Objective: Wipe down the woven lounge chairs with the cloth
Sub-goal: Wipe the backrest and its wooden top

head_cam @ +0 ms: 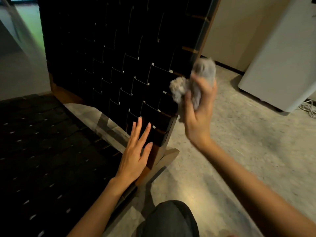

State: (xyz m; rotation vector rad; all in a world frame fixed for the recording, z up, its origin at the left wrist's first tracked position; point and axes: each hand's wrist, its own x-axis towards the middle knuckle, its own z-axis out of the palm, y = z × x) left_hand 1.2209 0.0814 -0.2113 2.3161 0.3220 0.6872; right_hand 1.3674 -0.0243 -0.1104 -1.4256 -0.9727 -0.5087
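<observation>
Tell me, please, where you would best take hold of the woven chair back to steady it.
Grip the wooden side rail at the lower right corner, coming from the open floor side: it is a narrow bare edge beside the left hand; the flat weave offers no hold.

The chair back (119,57) at 12 o'clock showed a black basket-weave of wide straps on a brown wooden frame (68,95). The cloth (203,77) at 2 o'clock was grey, its blurred fringe perhaps paler beige. A black woven seat (42,151) lay at 8 o'clock. The floor (239,134) was speckled beige, with a white appliance (282,57) at 2 o'clock and dark grey trousers (171,219) at 6.
</observation>
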